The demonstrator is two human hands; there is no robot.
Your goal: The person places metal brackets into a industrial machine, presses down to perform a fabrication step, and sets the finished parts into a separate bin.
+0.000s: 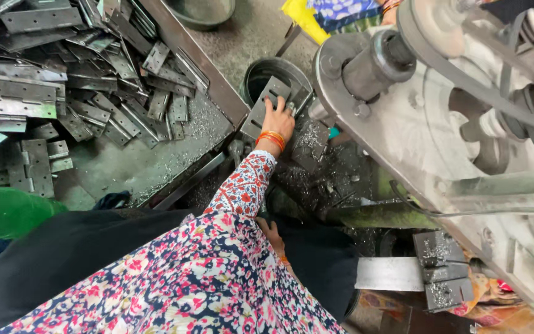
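While gripped at its lower edge, hinge plate leaning on rim of dark bucket, centre-top of frame. Left hand closed on it. Right hand lower centre, mostly hidden, fingers' state unclear. Heaped hinges upper left.

Two hands, one black bucket, one green bowl, many metal hinges.

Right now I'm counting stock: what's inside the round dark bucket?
The round dark bucket holds flat grey slotted metal plates; the left hand rests on one. Its bottom is covered.
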